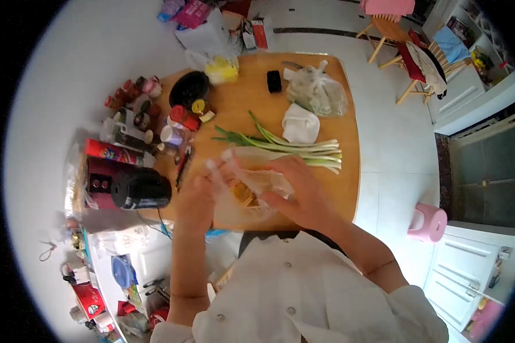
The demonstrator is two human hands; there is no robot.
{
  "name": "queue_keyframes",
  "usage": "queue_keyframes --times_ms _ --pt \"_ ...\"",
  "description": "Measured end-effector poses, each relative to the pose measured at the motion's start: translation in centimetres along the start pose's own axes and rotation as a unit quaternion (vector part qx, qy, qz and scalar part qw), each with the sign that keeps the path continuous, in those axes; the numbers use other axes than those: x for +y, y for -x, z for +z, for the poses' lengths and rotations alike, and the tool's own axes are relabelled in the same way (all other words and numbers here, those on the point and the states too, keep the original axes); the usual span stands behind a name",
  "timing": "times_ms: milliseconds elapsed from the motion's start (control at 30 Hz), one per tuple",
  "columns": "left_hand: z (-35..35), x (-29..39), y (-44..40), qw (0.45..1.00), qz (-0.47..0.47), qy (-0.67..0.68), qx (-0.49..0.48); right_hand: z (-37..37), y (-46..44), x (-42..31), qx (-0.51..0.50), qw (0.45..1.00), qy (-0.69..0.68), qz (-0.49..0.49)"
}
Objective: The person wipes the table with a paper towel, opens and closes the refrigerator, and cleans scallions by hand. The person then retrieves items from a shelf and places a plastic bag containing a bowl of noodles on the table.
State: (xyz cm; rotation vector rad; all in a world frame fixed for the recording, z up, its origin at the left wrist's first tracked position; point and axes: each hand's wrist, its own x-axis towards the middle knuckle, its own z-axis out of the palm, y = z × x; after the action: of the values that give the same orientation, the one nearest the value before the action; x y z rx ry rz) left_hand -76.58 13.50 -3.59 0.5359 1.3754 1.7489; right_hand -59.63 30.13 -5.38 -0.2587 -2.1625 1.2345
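Observation:
A translucent plastic bag (227, 208) is held at the near edge of the wooden table (234, 106), its mouth facing up. Something yellow-brown (243, 194) shows inside; its kind is unclear. My left hand (199, 193) grips the bag's left side, its fingers partly hidden by the film. On the other side, my right hand (297, 191) has its fingers and thumb closed on the bag's right rim. Just beyond the bag lie several green onions (306, 150), white ends to the right. A crumpled white cloth (301, 123) rests against them.
A knotted bag of pale food (317, 88) and a small black object (274, 81) sit toward the far side. On the left are a black bowl (189, 90), a red-lidded jar (183, 117), several bottles and a black kettle (141, 188). A pink stool (428, 223) stands right.

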Motion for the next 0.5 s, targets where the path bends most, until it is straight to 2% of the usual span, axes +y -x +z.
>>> queue_keyframes --times_ms 33,100,167,200,233,300,333,367,433,467,500 --pt "0.0 -1.6 0.2 0.993 -0.006 -0.119 0.021 0.3 0.3 0.2 -0.042 0.999 0.0 -0.001" --pt "1.2 -3.3 0.7 0.99 -0.028 -0.136 0.002 1.1 1.6 0.6 -0.051 0.997 -0.037 0.055" --pt "3.2 -3.4 0.7 0.994 -0.053 0.069 -0.069 1.0 2.8 1.4 -0.083 0.983 -0.087 0.14" --pt "3.8 -3.1 0.8 0.993 -0.064 -0.018 -0.095 0.5 3.4 1.9 -0.111 0.966 -0.121 0.199" --pt "4.3 -3.1 0.8 0.991 -0.066 -0.024 -0.11 -0.1 4.0 2.2 -0.137 0.944 -0.156 0.256" --pt "5.0 -3.2 0.9 0.987 -0.073 -0.037 -0.138 -0.9 4.8 2.7 -0.132 0.953 -0.193 0.194" --pt "3.9 -5.1 0.7 0.988 -0.095 -0.004 -0.121 -1.3 5.2 2.9 -0.126 0.955 -0.212 0.161" --pt "3.6 -5.2 0.8 0.99 -0.092 -0.011 -0.107 -1.7 5.7 2.8 -0.094 0.926 -0.265 0.252" --pt "3.2 -4.9 0.8 0.993 -0.088 -0.026 -0.08 -2.8 6.8 2.7 -0.021 0.833 -0.358 0.421" --pt "2.6 -4.9 1.0 0.99 -0.11 -0.055 -0.069 -3.4 7.9 3.9 0.016 0.811 -0.357 0.463" --pt "2.0 -4.9 1.3 0.986 -0.132 -0.085 -0.058 -4.3 8.9 4.8 0.03 0.814 -0.382 0.436"
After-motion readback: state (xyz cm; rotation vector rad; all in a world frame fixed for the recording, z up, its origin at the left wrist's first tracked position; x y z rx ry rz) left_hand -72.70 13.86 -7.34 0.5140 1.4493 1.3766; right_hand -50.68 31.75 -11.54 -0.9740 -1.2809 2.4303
